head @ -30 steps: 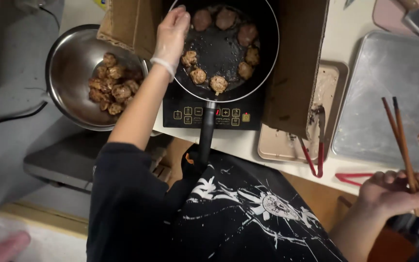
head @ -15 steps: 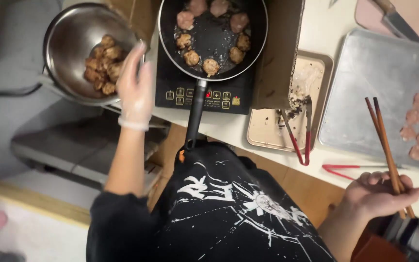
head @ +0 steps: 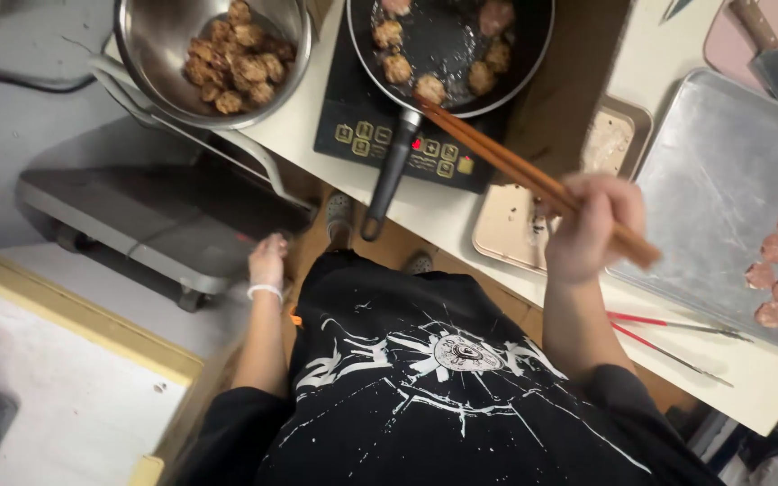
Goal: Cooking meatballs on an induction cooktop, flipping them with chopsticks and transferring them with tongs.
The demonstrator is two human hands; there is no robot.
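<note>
Chopsticks (head: 533, 175) in right hand (head: 592, 229), perhaps over pan (head: 447, 54)

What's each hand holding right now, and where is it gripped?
Right hand grips wooden chopsticks near their upper end. Left hand holds nothing.

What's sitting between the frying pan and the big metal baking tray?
In the head view, a small beige tray sits between the frying pan and the baking tray.
</note>
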